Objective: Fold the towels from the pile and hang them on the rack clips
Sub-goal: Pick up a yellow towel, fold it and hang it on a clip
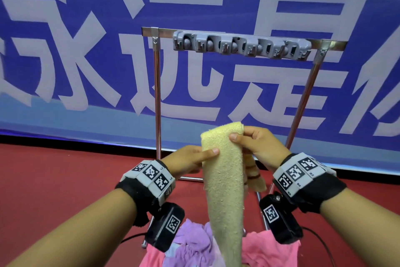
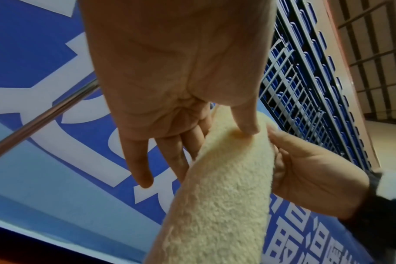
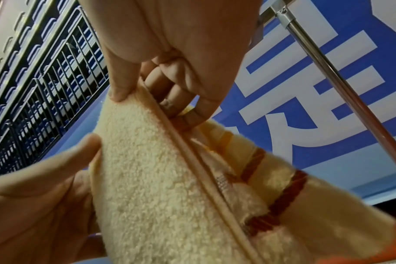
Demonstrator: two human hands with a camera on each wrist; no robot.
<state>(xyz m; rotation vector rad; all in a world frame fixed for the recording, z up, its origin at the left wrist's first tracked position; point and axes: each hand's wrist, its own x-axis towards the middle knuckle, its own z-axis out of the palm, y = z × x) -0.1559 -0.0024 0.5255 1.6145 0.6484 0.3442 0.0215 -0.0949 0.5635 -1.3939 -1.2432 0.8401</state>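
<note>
Looks like an indoor sports hall or arena: tiers of blue stadium seats (image 2: 310,59) behind railings, a large blue banner (image 1: 65,50) with white Chinese characters, red floor (image 1: 54,180).

The towel (image 1: 225,180) is nubby yellow terry cloth. The rack (image 1: 157,93) is shiny metal — its clips (image 1: 240,45) matt grey plastic.

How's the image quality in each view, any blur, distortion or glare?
Head view: evenly lit, the clip rack bows from wide-angle distortion, edges soft. Left wrist view: the yellow towel fairly sharp, the left hand very near and soft. Right wrist view: towel's lower right corner motion-blurred, a bright glare streak on the metal pole.
</note>
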